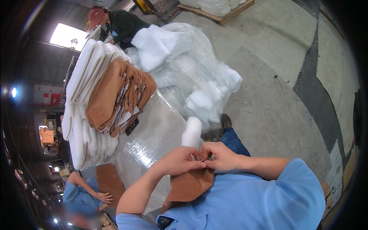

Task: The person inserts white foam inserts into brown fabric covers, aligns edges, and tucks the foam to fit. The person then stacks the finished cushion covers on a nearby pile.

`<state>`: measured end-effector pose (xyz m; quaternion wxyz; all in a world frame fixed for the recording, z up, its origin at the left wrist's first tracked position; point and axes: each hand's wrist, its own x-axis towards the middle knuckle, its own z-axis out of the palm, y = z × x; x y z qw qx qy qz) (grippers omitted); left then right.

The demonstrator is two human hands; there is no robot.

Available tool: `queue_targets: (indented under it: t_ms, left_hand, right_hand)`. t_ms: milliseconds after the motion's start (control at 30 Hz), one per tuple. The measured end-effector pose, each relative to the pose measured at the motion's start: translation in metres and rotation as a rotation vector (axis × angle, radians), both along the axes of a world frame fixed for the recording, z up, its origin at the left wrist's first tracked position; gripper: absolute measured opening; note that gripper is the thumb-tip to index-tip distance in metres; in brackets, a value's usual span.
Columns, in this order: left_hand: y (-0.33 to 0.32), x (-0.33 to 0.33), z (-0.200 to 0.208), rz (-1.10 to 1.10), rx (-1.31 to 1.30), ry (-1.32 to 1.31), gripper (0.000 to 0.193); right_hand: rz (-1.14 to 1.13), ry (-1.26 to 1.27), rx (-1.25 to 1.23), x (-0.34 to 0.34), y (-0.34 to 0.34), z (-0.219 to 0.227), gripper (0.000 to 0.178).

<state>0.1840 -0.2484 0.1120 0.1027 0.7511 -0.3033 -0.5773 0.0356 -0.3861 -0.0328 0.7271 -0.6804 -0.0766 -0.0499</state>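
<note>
In front of my chest hangs a brown fabric cover (193, 184). A rolled white piece of batting (191, 133) sticks up past its upper edge, beyond my fingers. My left hand (183, 160) pinches the cover's edge between thumb and fingers. Close against it, my right hand (221, 155) is also closed in a pinch on the cover beside the batting. The fingertips of both hands nearly meet, and the exact spot between them is partly hidden. How far the batting reaches inside the cover cannot be seen.
A plastic-covered table (147, 143) carries a stack of brown covers (105, 94) and folded white batting (82, 103). Plastic-wrapped batting (180, 67) lies behind. A co-worker in blue (76, 188) touches a brown piece (109, 176). Another person (124, 23) bends at the back.
</note>
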Motion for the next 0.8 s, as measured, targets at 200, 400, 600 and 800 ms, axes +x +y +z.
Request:
queue_targets:
  t_ms: [200,400,600,800]
  left_hand:
    - [0.01,0.001,-0.015,-0.11,-0.169,-0.026,0.021]
    - [0.002,0.001,-0.01,-0.191,-0.312,-0.121,0.017]
    - [-0.001,0.012,-0.005,-0.001,-0.092,0.002,0.021]
    - [0.006,0.02,-0.022,-0.008,-0.006,0.141,0.026]
  right_hand:
    - [0.56,0.405,0.741,0.009,-0.026,-0.003,0.041]
    - [0.865,0.48,0.627,0.024,-0.034,-0.03,0.027]
    - [0.555,0.519,0.655,0.015,-0.016,-0.036,0.008]
    - [0.343,0.473,0.715,0.001,-0.005,-0.023,0.011]
